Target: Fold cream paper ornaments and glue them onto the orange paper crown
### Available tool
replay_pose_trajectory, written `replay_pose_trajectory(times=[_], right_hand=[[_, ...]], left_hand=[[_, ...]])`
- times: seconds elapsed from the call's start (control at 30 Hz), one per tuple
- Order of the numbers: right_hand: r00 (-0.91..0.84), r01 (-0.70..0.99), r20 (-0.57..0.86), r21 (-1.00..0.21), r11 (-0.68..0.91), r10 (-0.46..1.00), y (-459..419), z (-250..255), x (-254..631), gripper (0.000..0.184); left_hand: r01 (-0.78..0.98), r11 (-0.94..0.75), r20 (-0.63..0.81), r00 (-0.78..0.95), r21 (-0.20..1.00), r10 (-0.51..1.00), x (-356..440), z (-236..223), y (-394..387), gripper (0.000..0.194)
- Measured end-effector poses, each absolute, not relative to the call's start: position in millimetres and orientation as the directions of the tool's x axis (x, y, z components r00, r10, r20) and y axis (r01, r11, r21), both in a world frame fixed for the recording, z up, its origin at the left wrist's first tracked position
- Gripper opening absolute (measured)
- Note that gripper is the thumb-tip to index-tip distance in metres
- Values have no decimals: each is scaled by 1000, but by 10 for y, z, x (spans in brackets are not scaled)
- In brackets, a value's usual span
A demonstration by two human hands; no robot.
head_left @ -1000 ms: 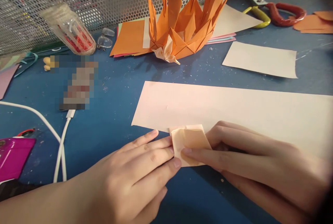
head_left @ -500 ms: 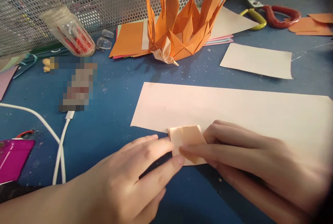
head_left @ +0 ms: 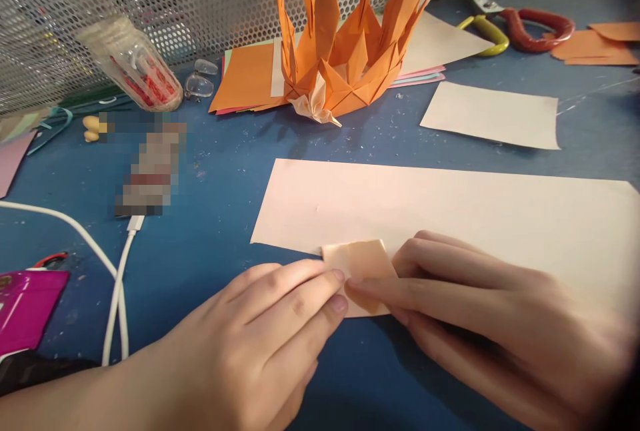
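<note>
Our right hand (head_left: 485,314) has closed on the right side of the folded paper (head_left: 364,261), by the pale sheet's (head_left: 450,201) near edge; our left hand (head_left: 265,331) touches its left side, probably steadying layers, though whether it pinches we cannot tell.
</note>
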State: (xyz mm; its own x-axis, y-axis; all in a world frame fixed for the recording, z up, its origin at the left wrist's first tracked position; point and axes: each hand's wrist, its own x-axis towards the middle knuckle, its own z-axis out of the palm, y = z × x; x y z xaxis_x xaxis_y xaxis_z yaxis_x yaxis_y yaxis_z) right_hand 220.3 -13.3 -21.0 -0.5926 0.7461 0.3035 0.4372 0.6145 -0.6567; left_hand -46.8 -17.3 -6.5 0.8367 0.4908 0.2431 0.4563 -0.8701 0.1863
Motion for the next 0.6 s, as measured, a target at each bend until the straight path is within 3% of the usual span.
replay_pose_trajectory(times=[0.1, 0.33, 0.6], right_hand=[[-577, 449, 334, -632, 632, 745, -127, -253, 2192, 21], [-541, 480, 370, -601, 638, 755, -125, -298, 2237, 19], [-559, 513, 400, -521, 682, 726, -122, -288, 2232, 17]], left_hand=[[417, -888, 112, 890, 193, 442, -480, -10, -147, 48], [405, -887, 27, 907, 222, 421, -501, 79, -85, 44], [433, -865, 96, 879, 253, 468, -494, -7, -130, 40]])
